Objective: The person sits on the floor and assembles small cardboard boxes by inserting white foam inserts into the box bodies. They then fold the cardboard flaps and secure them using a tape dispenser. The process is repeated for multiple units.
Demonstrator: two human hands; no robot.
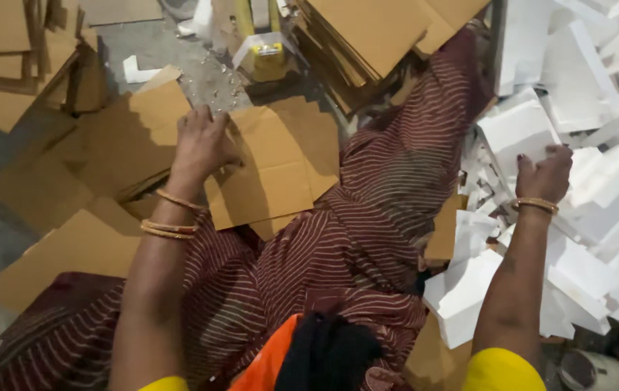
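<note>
My left hand (202, 143) rests palm down on a flat brown cardboard sheet (273, 174) lying partly on my lap, fingers spread over its left corner. Gold bangles circle that wrist. My right hand (545, 174) reaches out to the right and grips the edge of a folded white card box (516, 130) in a heap of similar white pieces (599, 195). Dark red striped cloth (367, 224) covers my outstretched legs between both hands.
More brown cardboard sheets (99, 145) lie scattered on the grey floor at the left. A stack of cardboard (375, 32) stands at the top centre beside a small yellow object (268, 60). A round whitish container (593, 371) sits at the bottom right.
</note>
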